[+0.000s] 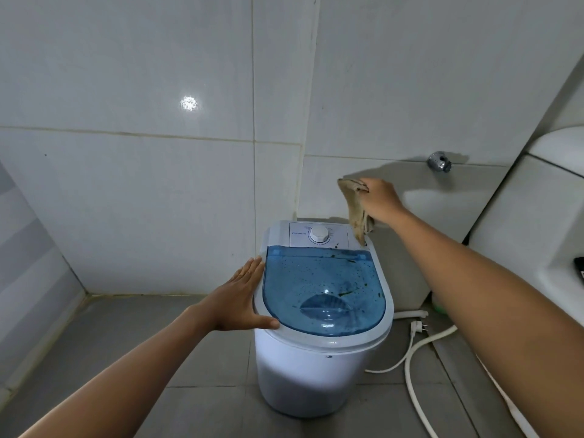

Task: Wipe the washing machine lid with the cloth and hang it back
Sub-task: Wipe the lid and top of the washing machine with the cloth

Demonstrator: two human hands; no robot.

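A small white washing machine (316, 380) stands in the tiled corner. Its translucent blue lid (322, 289) is closed and speckled with dark spots. A white dial (319, 234) sits on the panel behind the lid. My left hand (240, 303) rests flat against the machine's left rim, fingers apart, holding nothing. My right hand (379, 197) is raised above the machine's back right corner and grips a beige cloth (355, 205). The cloth hangs down from the hand, its lower tip near the panel's right end.
A chrome wall tap (439, 161) sticks out to the right of my right hand. A white hose (414, 384) and a plug (417, 328) lie on the grey floor right of the machine. A large white appliance (531, 222) fills the right side.
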